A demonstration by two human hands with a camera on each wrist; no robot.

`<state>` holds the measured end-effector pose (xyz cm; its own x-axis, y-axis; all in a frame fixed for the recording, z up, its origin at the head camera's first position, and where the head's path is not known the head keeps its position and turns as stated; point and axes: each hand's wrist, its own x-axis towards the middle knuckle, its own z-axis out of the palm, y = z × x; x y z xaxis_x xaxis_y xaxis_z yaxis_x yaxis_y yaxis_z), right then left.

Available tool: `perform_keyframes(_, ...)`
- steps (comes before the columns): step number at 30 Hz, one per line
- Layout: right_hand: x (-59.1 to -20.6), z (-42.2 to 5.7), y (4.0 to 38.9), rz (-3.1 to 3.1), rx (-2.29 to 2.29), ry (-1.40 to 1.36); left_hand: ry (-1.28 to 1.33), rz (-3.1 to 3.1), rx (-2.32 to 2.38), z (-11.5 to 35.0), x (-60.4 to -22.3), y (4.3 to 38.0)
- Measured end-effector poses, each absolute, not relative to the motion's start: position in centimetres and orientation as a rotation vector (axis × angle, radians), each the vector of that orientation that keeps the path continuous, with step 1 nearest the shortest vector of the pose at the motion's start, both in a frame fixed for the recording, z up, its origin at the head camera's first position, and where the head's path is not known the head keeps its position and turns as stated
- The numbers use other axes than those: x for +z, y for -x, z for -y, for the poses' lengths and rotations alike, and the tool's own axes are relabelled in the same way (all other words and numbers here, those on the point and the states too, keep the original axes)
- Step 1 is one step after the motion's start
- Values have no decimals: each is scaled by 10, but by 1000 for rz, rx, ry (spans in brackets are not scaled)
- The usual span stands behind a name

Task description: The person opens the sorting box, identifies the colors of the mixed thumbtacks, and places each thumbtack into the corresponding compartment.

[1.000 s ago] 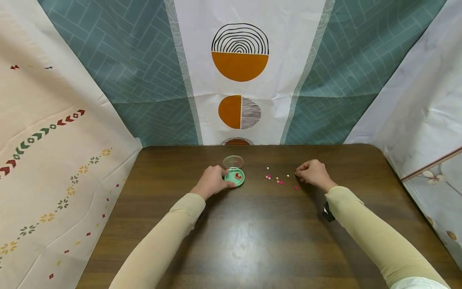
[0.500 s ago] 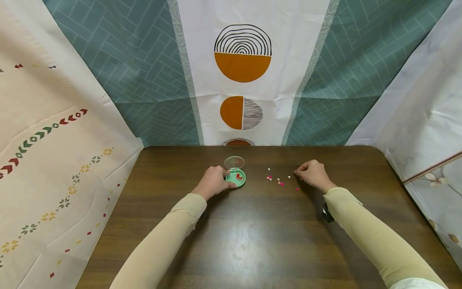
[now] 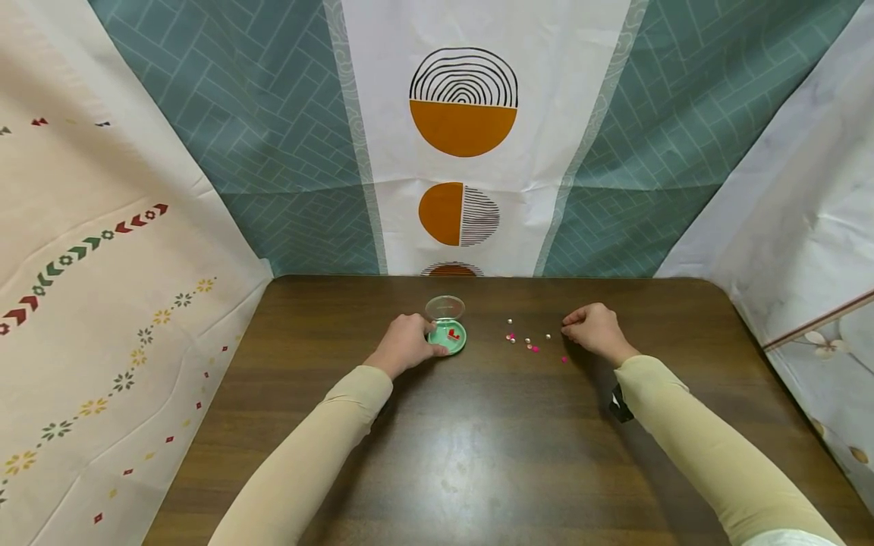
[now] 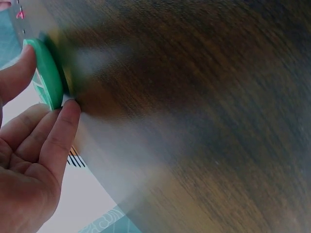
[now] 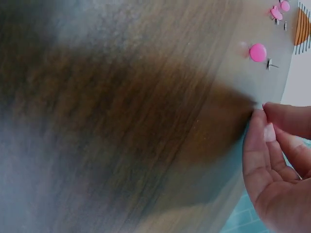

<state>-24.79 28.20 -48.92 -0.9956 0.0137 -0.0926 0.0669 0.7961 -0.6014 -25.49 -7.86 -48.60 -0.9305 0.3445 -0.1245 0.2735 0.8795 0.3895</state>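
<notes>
In the head view my left hand (image 3: 407, 343) holds a small round green case (image 3: 448, 353) by its left side, thumb and fingers around the rim. Its clear lid (image 3: 444, 307) stands raised at the back, and red pieces (image 3: 454, 334) lie inside. In the left wrist view the case (image 4: 51, 75) sits between thumb and fingertips. To the right, my right hand (image 3: 592, 331) pinches a tiny thumbtack, almost wholly hidden by thumb and forefinger. Several loose thumbtacks lie left of that hand, among them a pink thumbtack (image 5: 258, 52) and a thumbtack with its pin showing (image 5: 271, 64).
The dark wooden table (image 3: 451, 455) spans the view. Pink and pale thumbtacks (image 3: 536, 349) are scattered between the two hands. A patterned curtain (image 3: 464, 220) hangs along the far edge, with light cloth on both sides.
The head view has shifted slightly. Both hands stay nearly in place, the left on the case. The right hand's fingertips have moved very little beside the loose thumbtacks.
</notes>
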Motion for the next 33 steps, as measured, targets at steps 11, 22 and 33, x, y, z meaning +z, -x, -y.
perform_keyframes(11, -480, -270, 260, -2747, -1326, 30, -504, -2884, 537, 82, -486, 255)
perform_keyframes(22, -463, -226, 264, -2511, -1543, 183, -631, -2954, 411, 80, -488, 256)
perform_keyframes(33, -456, -178, 261, -2516, -1502, 246, -678, -2963, 380, 79, -486, 256)
